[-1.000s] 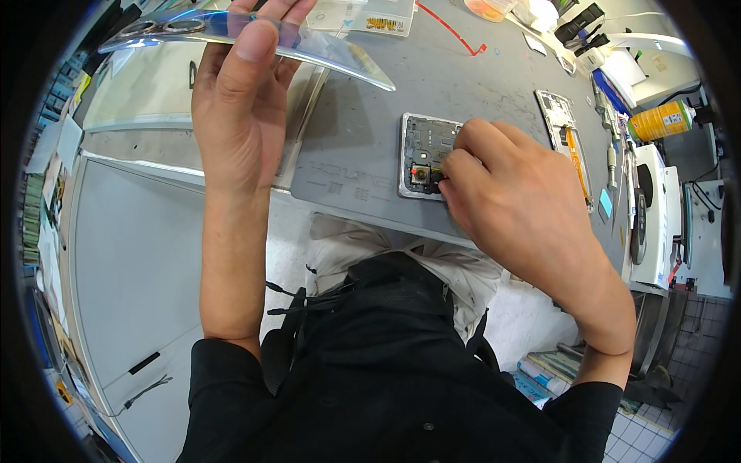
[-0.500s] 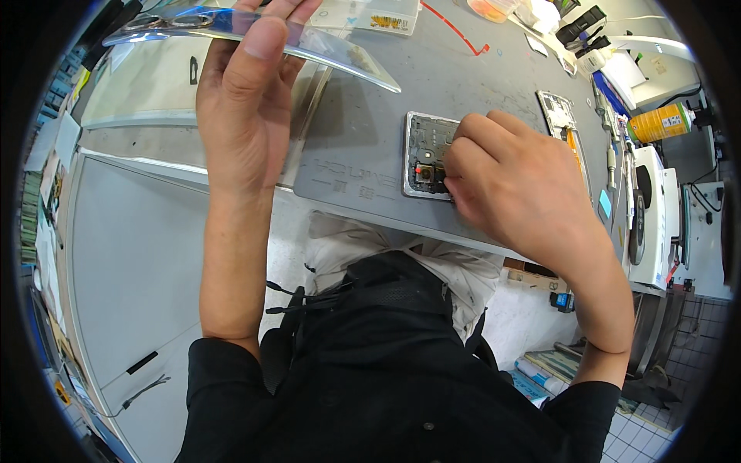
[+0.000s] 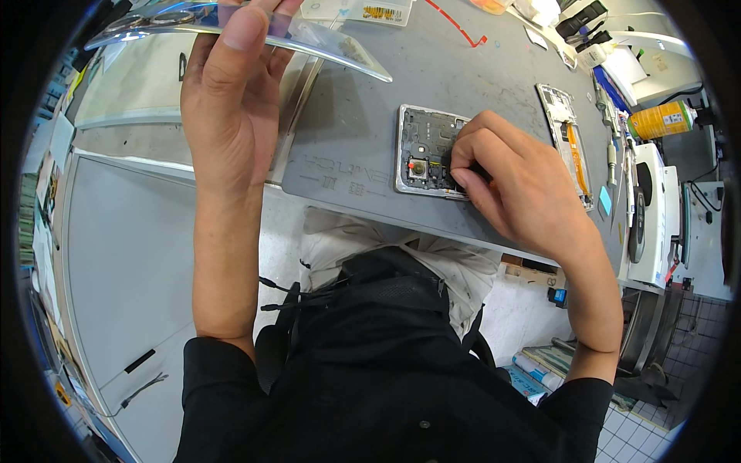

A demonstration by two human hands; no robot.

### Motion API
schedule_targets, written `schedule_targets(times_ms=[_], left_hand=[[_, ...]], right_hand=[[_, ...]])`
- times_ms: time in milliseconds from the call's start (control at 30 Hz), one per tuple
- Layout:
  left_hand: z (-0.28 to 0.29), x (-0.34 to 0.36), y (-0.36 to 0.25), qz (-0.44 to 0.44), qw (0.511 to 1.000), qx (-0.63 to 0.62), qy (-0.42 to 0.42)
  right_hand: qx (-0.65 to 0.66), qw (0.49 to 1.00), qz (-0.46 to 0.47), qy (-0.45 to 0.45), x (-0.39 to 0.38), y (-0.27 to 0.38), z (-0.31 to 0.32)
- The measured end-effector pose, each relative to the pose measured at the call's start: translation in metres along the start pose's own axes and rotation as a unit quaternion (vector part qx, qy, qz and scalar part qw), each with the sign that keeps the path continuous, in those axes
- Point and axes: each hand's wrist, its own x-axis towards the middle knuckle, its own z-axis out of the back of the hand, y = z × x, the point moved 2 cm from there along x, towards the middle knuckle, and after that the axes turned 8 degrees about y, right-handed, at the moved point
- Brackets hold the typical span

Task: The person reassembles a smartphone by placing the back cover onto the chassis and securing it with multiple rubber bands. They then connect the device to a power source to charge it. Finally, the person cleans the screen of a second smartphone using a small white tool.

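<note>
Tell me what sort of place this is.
Probably a phone repair bench. An opened phone lies on a grey work mat, the left hand holds a removed back panel, and a second bare phone frame lies nearby.

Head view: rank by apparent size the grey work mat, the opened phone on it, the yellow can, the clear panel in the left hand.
1. grey work mat
2. clear panel, though it is raised toward the camera, so its rank is unsure
3. opened phone, partly under the right hand
4. yellow can

Your single head-worn fisheye camera looked steeply down, at close range, over your forearms onto the grey work mat; straight edges bent near the rim.
</note>
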Motion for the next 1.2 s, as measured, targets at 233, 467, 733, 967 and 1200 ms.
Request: schedule_targets(times_ms=[233,467,733,967,1200], left_hand=[[-0.013,0.001,-0.007,0.022,0.999,0.026,-0.04],[-0.017,0.001,-0.009,0.037,0.996,0.032,-0.07],[0.014,0.001,-0.003,0.026,0.988,-0.148,0.042],[0.004,-0.002,0.004,-0.005,1.0,-0.009,0.021],[-0.007,0.0,-0.004,0.033,0.998,-0.009,-0.05]], right_hand=[[0.028,1.0,-0.003,0.0,-0.001,-0.002,-0.001],[0.044,0.999,0.002,-0.001,0.0,-0.003,0.0],[0.082,0.996,-0.013,0.012,-0.002,-0.005,0.006],[0.075,0.997,0.008,0.028,0.009,0.0,0.019],[0.053,0.995,0.038,0.069,0.033,0.005,0.012]])
